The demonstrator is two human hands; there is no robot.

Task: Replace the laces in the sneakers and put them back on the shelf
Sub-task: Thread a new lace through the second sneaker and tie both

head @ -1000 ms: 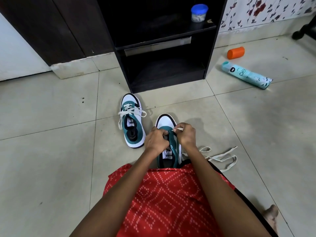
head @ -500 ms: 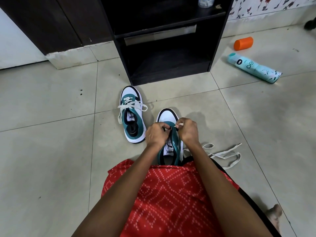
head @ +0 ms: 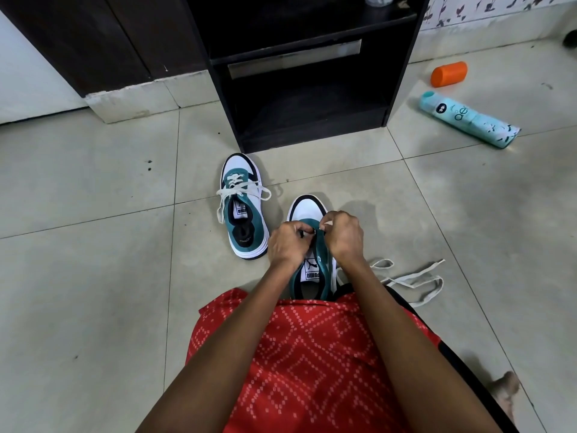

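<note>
Lacing: my left hand [head: 288,242], right hand [head: 342,234] curl, apparently pinching flat white lace [head: 415,270] at teal-and-white sneaker [head: 307,210] toe eyelets; next, thread across.

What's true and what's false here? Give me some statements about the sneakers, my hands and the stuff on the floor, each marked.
1. The far sneaker is laced. True.
2. The left hand and right hand both work at the near sneaker. True.
3. The teal spray can stands upright. False: it lies on its side on the floor.
4. The orange container lies between the sneakers. False: it lies beyond the spray can.
5. A white lace trails right of the near sneaker. True.
</note>
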